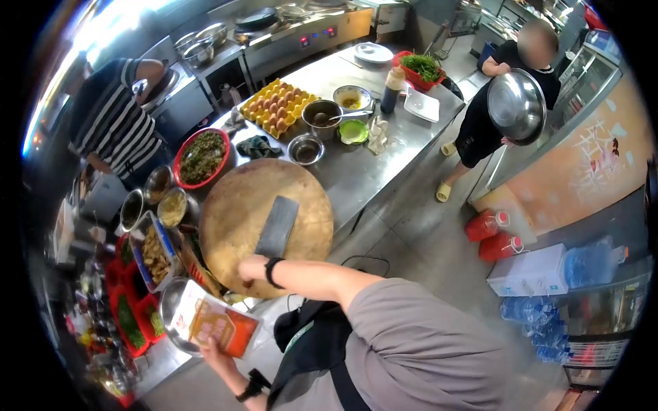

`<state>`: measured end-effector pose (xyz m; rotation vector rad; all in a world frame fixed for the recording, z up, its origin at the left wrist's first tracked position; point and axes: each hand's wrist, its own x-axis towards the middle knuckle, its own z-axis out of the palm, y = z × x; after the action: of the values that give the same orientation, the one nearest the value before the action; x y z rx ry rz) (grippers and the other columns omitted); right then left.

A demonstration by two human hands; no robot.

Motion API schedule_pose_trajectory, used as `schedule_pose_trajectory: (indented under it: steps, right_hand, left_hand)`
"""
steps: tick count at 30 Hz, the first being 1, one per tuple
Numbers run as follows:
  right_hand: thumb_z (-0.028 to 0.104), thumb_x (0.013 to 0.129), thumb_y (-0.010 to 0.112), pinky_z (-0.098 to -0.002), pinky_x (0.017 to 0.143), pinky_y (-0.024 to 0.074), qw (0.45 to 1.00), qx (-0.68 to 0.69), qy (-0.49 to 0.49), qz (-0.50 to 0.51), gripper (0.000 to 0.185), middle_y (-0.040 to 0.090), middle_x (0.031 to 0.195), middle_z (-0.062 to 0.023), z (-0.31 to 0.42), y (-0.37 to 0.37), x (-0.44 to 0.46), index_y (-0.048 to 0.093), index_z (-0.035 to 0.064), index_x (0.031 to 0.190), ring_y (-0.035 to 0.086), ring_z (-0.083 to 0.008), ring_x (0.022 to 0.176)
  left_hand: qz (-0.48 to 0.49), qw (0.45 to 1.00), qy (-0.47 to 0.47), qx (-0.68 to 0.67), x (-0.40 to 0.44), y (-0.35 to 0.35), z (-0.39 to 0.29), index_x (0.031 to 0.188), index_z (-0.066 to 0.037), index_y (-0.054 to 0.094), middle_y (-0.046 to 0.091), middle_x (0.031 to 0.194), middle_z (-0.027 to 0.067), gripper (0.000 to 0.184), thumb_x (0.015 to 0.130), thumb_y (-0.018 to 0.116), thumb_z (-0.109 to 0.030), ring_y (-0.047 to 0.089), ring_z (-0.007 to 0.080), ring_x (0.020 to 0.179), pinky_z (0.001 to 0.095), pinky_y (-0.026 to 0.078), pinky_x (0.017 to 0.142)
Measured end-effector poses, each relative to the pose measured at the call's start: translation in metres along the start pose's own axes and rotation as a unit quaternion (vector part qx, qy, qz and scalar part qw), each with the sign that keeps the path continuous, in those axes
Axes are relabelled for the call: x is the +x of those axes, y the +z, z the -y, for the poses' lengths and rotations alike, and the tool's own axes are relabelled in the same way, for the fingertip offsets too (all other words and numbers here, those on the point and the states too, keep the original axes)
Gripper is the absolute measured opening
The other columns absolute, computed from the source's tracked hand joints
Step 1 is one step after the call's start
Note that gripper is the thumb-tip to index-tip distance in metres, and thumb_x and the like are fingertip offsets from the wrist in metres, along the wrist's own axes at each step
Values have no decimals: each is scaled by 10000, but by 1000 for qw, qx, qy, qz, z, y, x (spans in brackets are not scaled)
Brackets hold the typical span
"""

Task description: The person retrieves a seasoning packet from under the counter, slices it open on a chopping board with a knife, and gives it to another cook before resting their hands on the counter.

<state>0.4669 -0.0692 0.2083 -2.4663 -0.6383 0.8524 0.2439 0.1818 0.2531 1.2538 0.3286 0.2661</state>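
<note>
My left hand [215, 351] grips a seasoning packet [225, 325] with a white top and an orange-red lower part, tilted over the edge of a metal bowl [176, 312]. Closed at the near edge of a round wooden chopping block [226, 195], my right hand [253, 269] has a cleaver [277, 226] by its handle end. The wide dark blade lies on the block, pointing away from me. My fingers mostly cover the handle.
Left of the block stand a red bowl of chopped greens [203, 157] and a tub of cut pieces [154, 253]. Behind it are an egg tray [277, 106] and a pot with a ladle [322, 116]. A person [473, 116] at right carries a large metal bowl [515, 108]; another [113, 116] works at left.
</note>
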Motion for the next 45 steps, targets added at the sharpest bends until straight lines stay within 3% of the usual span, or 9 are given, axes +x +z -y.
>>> schedule_pose_trajectory:
  steps: [3,7,10,15,20,24,29,35,45]
  right_hand:
    - [378,881,734,-536,967,513,977,-75,195,50,398,714,1272,-133,5,-42,-90,763,136,1196,623,-355,1232]
    - [355,908,678,-604,1067,386,956,-243,151,59,449,665,1371,-151,-46,-17,-97,733,77,1257,585,-405,1289]
    - [269,911,614,-608,954,418,924,-299,151,-183,271,701,1136,-216,-117,15,-82,690,91,1101,649,-365,1082]
    - [2,853,610,-444,797,538,952,96,86,-277,232,663,1047,-234,-162,-60,-133,607,30,1083,649,-352,935]
    - [30,841,691,-385,678,520,889,269,-36,-369,501,628,910,-125,-201,-77,-183,509,43,1307,624,-243,765]
    - [87,898,683,-283,554,469,856,462,67,-221,789,629,896,-63,-192,-82,-222,299,90,1587,559,-116,621]
    - [153,912,695,-377,704,552,931,289,118,-190,548,702,902,-154,-228,-46,-211,528,38,1421,680,-250,729]
    - [231,950,637,-512,833,545,937,165,131,-279,357,714,997,-270,-182,-63,-191,634,41,1253,677,-454,967]
    - [224,988,573,-527,788,543,961,154,21,-229,328,709,975,-262,-109,-47,-195,678,69,1257,685,-449,906]
  left_hand:
    - [32,999,20,18,16,31,-2,1445,53,461,589,1383,193,520,1005,638,-159,611,306,1250,455,538,1043]
    - [154,983,-100,19,32,79,-15,1478,23,469,665,1327,159,526,981,625,-55,648,283,1226,408,529,1059]
    - [234,956,-155,84,59,129,-5,1386,50,560,689,1307,136,426,981,649,-47,679,238,1168,383,537,1032]
    - [313,906,-252,135,109,192,33,1328,35,597,737,1159,99,419,956,722,-109,713,179,1048,333,571,926]
    - [274,825,-139,474,152,224,96,1272,16,603,763,944,125,527,885,819,-268,738,235,860,363,586,776]
    - [137,744,121,642,125,240,105,1304,-11,559,614,1350,234,625,841,827,-333,589,396,1228,481,482,1001]
    - [134,662,255,691,59,232,143,1498,-21,449,454,1540,192,814,884,722,-480,376,379,1447,576,169,1226]
    - [94,673,286,676,56,230,153,1481,-31,500,432,1584,164,772,886,691,-486,336,340,1503,552,156,1248]
    - [67,714,288,634,57,230,158,1424,-6,527,487,1508,210,541,960,610,-272,416,402,1417,545,240,1205]
